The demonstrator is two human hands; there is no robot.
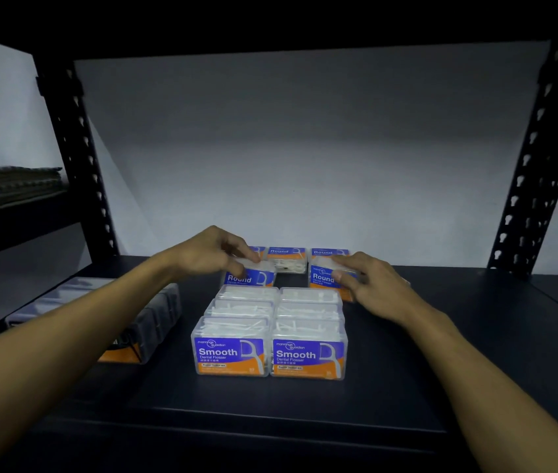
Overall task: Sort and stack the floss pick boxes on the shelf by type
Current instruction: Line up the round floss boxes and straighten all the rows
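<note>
Pinching: left hand (211,254) curls fingers over the left Round box (249,275), label facing camera. Right hand (371,285) probably grips the right Round box (325,278), partly hidden. Both sit behind the Smooth boxes (270,331) on the shelf (441,353).

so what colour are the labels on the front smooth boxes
Purple-blue with an orange band below, on the Smooth boxes, clearest in the head view.

Smooth boxes (270,332) in two rows front of shelf (441,370), Round boxes (287,259) behind.
</note>
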